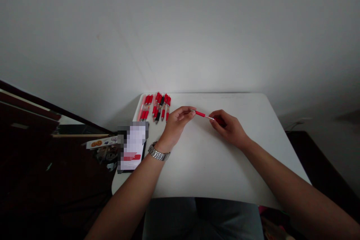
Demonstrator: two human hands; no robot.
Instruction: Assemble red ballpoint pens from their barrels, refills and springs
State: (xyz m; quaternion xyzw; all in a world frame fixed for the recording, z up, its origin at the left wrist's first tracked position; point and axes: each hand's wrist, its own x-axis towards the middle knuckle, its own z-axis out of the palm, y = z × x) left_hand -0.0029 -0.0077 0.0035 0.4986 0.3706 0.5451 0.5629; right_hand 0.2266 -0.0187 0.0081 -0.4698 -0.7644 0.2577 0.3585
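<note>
A red pen (201, 114) is held just above the small white table (213, 165), between my two hands. My left hand (177, 122), with a metal watch on its wrist, pinches the pen's left end, fingers closed. My right hand (229, 127) is closed round the pen's right end, where a thin clear part shows. Whether the pen is in one piece or two I cannot tell.
Several red pens and a black one lie in a row (156, 107) at the table's far left corner. A phone (132, 148) sits at the left edge. A pale wall stands behind. Dark furniture with clutter (101, 144) is to the left.
</note>
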